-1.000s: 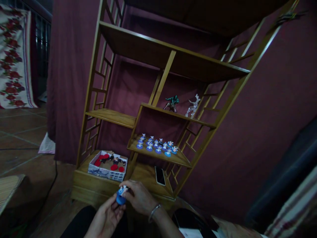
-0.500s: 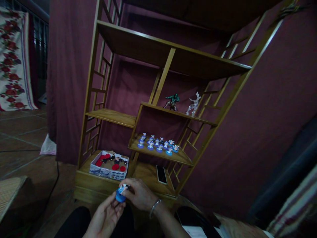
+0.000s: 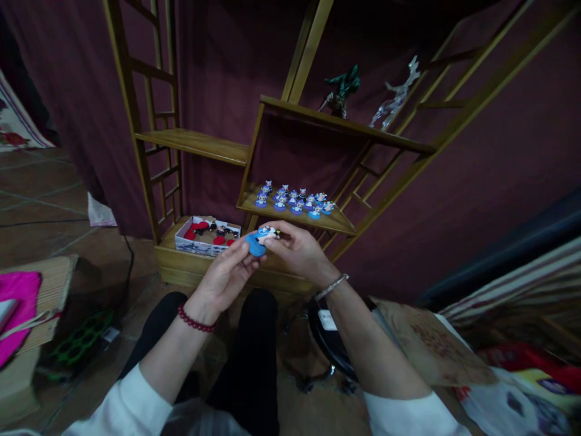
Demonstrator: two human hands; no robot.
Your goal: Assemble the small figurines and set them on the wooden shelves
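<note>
Between my hands is a small white figurine (image 3: 267,232) on a round blue base (image 3: 255,245), tilted over toward the right. My left hand (image 3: 230,272) pinches the blue base between thumb and fingers. My right hand (image 3: 297,247) is closed around the figurine's upper part, hiding some of it. Beyond them, several similar small figurines (image 3: 297,207) on purple and blue bases stand in rows on a wooden shelf (image 3: 340,225). Lower left, an open cardboard box (image 3: 195,246) holds red discs (image 3: 219,240) and dark figurine pieces.
On the upper shelf stand a dark green statuette (image 3: 342,91) and a clear deer figure (image 3: 397,97). A black stool (image 3: 333,345) is right of my legs. To the left is a bamboo-topped table (image 3: 57,290) with a pink cloth (image 3: 20,303). A cloth-covered surface (image 3: 426,345) lies at right.
My view has tilted down and come closer to the shelf. Both hands, still holding the figurine, now appear higher in the picture, with the figurine tipped further sideways.
</note>
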